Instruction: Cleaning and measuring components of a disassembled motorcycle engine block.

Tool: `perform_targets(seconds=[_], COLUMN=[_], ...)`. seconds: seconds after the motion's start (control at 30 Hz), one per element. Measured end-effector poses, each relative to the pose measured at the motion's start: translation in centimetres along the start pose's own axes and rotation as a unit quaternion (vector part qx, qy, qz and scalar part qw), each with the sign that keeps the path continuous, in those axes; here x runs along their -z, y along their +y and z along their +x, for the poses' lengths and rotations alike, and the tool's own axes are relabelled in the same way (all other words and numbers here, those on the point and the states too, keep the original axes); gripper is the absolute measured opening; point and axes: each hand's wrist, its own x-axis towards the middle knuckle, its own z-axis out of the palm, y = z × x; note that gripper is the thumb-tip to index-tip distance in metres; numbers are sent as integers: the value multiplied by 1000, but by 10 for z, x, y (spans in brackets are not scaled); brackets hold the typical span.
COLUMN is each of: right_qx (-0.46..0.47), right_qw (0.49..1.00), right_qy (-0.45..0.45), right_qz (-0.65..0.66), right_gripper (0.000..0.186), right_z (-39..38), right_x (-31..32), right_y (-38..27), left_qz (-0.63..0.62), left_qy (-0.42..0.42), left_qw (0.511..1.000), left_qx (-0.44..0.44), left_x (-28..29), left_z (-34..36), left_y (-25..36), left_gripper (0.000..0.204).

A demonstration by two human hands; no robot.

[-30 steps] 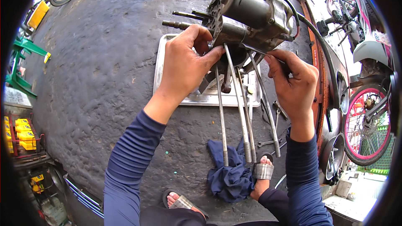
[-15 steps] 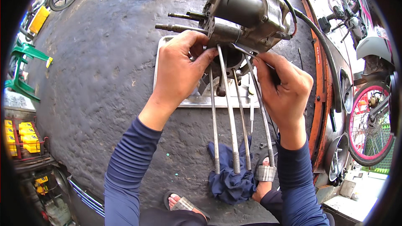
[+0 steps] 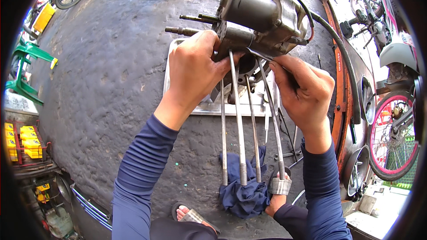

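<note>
A grey motorcycle engine crankcase (image 3: 242, 35) with a dark cylindrical motor (image 3: 249, 6) on top is in front of me. Several long threaded studs (image 3: 240, 120) jut from its opening toward me. My left hand (image 3: 193, 69) grips the near left edge of the crankcase, its thumb by the base of a stud and its other fingers partly hidden behind the casing. In my right hand (image 3: 304, 91) a thin, flat metal tool (image 3: 260, 54) is pinched between thumb and forefinger. The tool's far end lies against the rim above the opening; its exact kind is unclear.
Under the engine is a silver metal tray (image 3: 209, 109). A dark blue cloth (image 3: 244, 200) lies below the stud ends, between my sandalled feet. Along the right run an orange metal beam (image 3: 340, 102) and a black hose (image 3: 344, 49); a pink-rimmed wheel (image 3: 391, 138) stands beyond.
My left thumb has slid slightly right, in behind the stud. The stud ends have swung a little left in view. My right hand stays at the rim with the tool.
</note>
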Motion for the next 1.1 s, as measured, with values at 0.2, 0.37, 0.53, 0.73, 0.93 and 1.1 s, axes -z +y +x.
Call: perform_targets(seconds=[0.2, 0.37, 0.53, 0.73, 0.93, 1.1], right_qx=[24, -19, 30, -3, 29, -32], right_qw=[999, 1000, 999, 999, 999, 999], right_qy=[6, -17, -7, -13, -7, 18], right_qz=[26, 2, 22, 39, 35, 22], right_gripper=[14, 16, 14, 13, 13, 10], right_z=[2, 2, 7, 8, 7, -7], right_x=[-10, 0, -10, -10, -9, 17], right_y=[8, -1, 6, 10, 11, -8], left_qz=[8, 10, 33, -29, -79, -140], left_qy=[18, 9, -2, -30, -71, -181], left_qw=[999, 999, 999, 998, 994, 967], left_qx=[-46, -42, -37, -39, 29, 116], left_x=[-4, -1, 2, 8, 17, 42], left_z=[3, 2, 0, 3, 2, 14], left_y=[0, 0, -4, -1, -3, -3], left_gripper=[33, 29, 27, 22, 17, 18])
